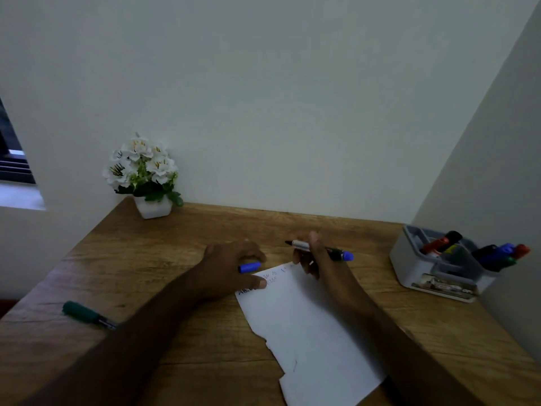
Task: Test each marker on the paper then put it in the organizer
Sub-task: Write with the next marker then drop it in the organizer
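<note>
A white sheet of paper [307, 326] with a torn left edge lies on the wooden desk [181, 238]; some writing shows near its top left corner. My right hand [316, 256] holds an uncapped blue marker [322, 249] just above the paper's top edge, tip pointing left. My left hand [231, 268] rests on the paper's top left corner and grips the blue cap [249, 267]. A green marker [87, 315] lies on the desk at the left, partly behind my left forearm. The grey organizer [409, 259] stands at the right with several markers in it.
A white pot of white flowers [146, 177] stands at the desk's back left corner. Walls close the desk in at the back and on the right. A window shows at the far left.
</note>
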Tool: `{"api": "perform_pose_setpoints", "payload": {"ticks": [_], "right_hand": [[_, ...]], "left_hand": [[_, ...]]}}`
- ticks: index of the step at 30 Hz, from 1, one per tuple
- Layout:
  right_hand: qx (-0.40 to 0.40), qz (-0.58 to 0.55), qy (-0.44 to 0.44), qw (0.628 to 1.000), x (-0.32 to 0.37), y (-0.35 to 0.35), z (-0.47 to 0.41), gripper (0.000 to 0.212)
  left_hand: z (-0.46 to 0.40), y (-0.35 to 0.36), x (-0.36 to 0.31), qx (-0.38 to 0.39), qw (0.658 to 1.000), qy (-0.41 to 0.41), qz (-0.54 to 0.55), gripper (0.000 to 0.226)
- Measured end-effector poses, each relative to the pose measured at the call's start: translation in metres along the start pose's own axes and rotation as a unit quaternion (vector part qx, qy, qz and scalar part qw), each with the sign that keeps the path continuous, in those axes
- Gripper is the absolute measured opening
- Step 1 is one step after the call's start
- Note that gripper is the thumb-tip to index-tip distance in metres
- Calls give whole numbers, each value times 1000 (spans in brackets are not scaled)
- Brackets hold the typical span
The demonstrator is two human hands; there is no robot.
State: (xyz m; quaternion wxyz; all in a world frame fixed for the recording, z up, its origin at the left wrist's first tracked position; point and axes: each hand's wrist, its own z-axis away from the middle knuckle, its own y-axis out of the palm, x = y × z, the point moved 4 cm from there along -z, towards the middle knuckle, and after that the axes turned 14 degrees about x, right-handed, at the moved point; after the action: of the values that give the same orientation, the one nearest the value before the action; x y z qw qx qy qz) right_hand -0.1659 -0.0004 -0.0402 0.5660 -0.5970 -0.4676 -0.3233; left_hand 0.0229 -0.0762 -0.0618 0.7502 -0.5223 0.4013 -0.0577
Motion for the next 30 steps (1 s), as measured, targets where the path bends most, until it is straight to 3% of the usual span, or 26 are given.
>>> {"api": "perform_pose_setpoints", "payload": {"ticks": [3, 5, 12, 16, 22, 30], "right_hand": [[-2, 21, -6, 1000, 0, -1, 0, 15], [7, 35, 6, 999, -1, -2, 1, 9], [-3, 61, 9, 998, -13, -2, -8, 27], [15, 68, 8, 998, -16, 0, -9, 21], [-5, 46, -2, 999, -14, -2, -16, 33], [6, 63, 2, 998, -17, 4, -16, 34]], "left_hand": [[-2, 2, 6, 0, 1000, 12, 22, 48], [-2, 2, 7, 0, 1000, 14, 20, 49], [-5, 3, 10, -9, 999, 31, 37, 59], [-7, 3, 10, -6, 999, 27, 39, 61], [-8, 3, 12, -10, 999, 26, 41, 52], [-10, 5, 15, -6, 999, 27, 40, 56]]}}
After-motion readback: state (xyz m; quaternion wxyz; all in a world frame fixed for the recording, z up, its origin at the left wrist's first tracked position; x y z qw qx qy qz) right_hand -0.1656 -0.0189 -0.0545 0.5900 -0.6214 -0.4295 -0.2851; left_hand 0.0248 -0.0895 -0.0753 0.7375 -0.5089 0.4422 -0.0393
